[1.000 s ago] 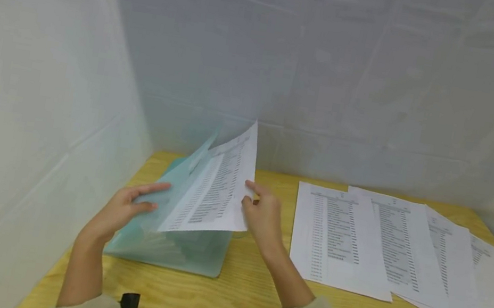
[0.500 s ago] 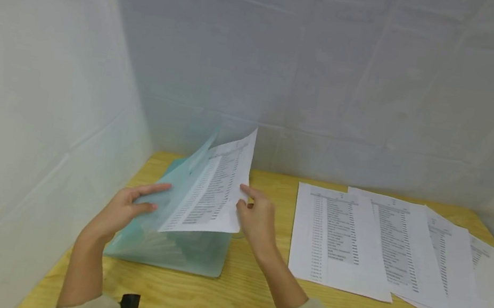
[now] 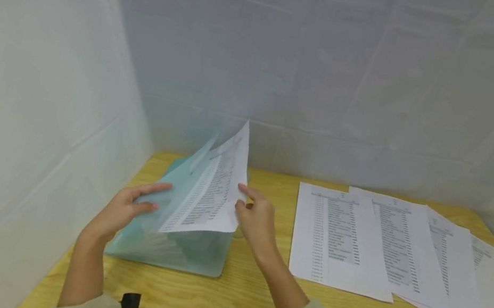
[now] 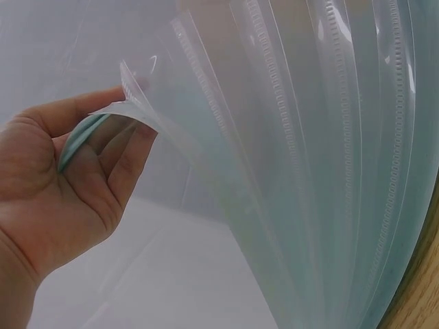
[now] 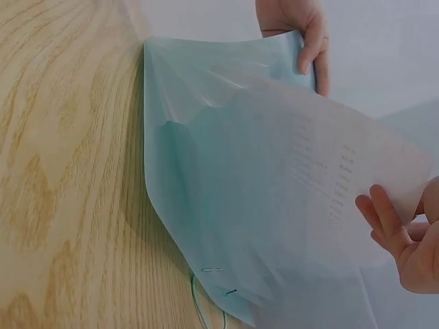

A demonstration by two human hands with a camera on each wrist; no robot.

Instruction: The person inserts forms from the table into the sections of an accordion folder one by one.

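A teal plastic file folder [image 3: 203,260] lies at the left of the table, its front cover raised. My left hand [image 3: 118,212] grips the edge of that cover, and the left wrist view shows clear pockets [image 4: 281,137] fanned out beside the hand [image 4: 75,164]. A printed sheet of paper [image 3: 212,191] leans into the folder, its left part behind the translucent plastic. Pinched between the thumb and fingers of my right hand [image 3: 257,223] is the sheet's right edge. From the right wrist, the sheet [image 5: 329,157] slants up from the folder toward the right hand [image 5: 405,233].
Several printed sheets [image 3: 340,239] overlap in a fan on the right of the wooden table [image 3: 185,300]. White sheeting [image 3: 290,64] stands behind and at both sides. A thin green cord [image 5: 195,301] hangs at the folder's edge.
My right hand has shifted a little left with the sheet, bringing it slightly farther over the folder. The sheet bends more at its top corner than half a second ago. My left hand stays put.
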